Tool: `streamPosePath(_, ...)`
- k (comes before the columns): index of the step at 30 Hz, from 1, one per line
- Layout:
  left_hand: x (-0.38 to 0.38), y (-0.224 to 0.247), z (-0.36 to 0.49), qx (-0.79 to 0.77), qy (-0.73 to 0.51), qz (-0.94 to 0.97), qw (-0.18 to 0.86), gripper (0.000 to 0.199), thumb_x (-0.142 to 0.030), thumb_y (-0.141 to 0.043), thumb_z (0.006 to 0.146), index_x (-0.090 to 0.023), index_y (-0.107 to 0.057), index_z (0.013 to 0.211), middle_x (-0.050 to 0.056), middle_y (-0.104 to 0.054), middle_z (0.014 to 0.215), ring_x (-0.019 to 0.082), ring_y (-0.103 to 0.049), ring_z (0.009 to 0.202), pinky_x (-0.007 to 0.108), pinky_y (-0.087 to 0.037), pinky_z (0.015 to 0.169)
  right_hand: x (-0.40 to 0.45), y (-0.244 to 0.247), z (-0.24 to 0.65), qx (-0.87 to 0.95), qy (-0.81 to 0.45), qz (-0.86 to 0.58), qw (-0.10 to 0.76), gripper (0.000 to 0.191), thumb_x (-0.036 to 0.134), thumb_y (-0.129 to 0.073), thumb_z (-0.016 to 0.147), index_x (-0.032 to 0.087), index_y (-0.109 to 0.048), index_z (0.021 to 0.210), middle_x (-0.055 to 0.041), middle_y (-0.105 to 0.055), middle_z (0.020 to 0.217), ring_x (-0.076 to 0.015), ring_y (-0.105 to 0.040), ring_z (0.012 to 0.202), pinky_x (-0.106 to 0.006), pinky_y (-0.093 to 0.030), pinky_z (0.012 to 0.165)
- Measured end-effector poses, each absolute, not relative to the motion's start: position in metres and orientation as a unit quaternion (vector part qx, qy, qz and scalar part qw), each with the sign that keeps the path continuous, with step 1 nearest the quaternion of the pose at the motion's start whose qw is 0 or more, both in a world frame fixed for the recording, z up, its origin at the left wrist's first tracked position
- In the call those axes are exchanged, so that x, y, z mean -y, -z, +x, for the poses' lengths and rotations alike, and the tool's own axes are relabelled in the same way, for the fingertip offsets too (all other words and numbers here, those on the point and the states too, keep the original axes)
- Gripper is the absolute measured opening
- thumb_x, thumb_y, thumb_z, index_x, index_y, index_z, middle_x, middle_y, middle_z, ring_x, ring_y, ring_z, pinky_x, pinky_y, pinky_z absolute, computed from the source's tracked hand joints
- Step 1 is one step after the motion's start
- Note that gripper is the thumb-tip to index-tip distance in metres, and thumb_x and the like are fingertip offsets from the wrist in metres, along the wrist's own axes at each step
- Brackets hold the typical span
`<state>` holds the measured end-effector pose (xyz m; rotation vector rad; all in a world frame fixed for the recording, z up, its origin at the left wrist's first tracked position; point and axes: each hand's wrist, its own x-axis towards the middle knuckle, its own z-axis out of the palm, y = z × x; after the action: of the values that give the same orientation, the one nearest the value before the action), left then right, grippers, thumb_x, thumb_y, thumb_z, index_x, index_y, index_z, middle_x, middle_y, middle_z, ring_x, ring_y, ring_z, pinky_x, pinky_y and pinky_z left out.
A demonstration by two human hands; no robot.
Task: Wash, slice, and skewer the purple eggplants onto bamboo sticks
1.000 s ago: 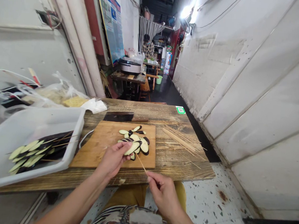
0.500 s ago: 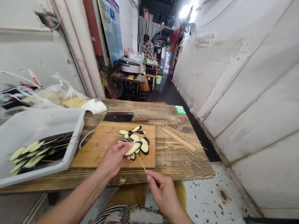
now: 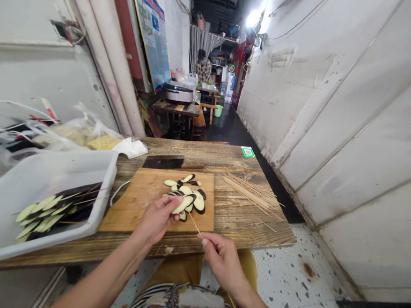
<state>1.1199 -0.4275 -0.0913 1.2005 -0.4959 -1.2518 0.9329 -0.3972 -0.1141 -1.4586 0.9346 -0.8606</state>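
My left hand (image 3: 161,215) is closed on an eggplant slice (image 3: 181,205) with pale flesh and dark skin, held over the cutting board (image 3: 132,200). Between thumb and fingers, my right hand (image 3: 222,258) pinches a thin wooden skewer (image 3: 194,222). The skewer slants up and left toward the slice; whether its tip has entered the slice, I cannot tell. Several loose eggplant slices (image 3: 199,202) lie on the board just beyond my left hand, partly hidden by it. A bundle of bare skewers (image 3: 250,191) is spread on the table to the right.
At left stands a white plastic tub (image 3: 109,185) with skewered eggplant (image 3: 42,213) inside. A cleaver (image 3: 164,161) lies behind the board. Plastic bags (image 3: 83,131) crowd the back left corner. Farther off, a person (image 3: 202,69) is at another table, near an electric cooker (image 3: 178,92).
The hands, the slice and the skewer hold almost the same place. The whole view has shifted very slightly.
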Motion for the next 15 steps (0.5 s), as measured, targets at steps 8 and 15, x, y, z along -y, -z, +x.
streamPosePath(8, 0.4280, 0.0893, 1.1200, 0.225, 0.544, 0.517, 0.622, 0.036, -0.034, -0.083, 0.048, -0.011, -0.063, 0.067, 0.000, -0.060, 0.065, 0.007, -0.051, 0.056, 0.015, -0.037, 0.043, 0.3990, 0.1146, 0.9372, -0.365, 0.354, -0.509, 0.694, 0.040, 0.052, -0.058, 0.079, 0.014, -0.062, 0.089, 0.0128, -0.028, 0.042, -0.0027, -0.017, 0.034, -0.017, -0.013, 0.034)
streamPosePath(15, 0.4287, 0.0893, 1.1213, 0.215, 0.541, 0.521, 0.624, 0.038, -0.034, -0.083, 0.046, -0.011, -0.063, 0.068, -0.001, -0.060, 0.067, 0.007, -0.052, 0.056, 0.016, -0.039, 0.044, 0.4030, 0.1158, 0.9395, -0.356, 0.324, -0.452, 0.751, 0.040, 0.053, -0.059, 0.078, 0.015, -0.060, 0.090, 0.0141, -0.030, 0.040, -0.0023, -0.015, 0.027, -0.016, -0.016, 0.029)
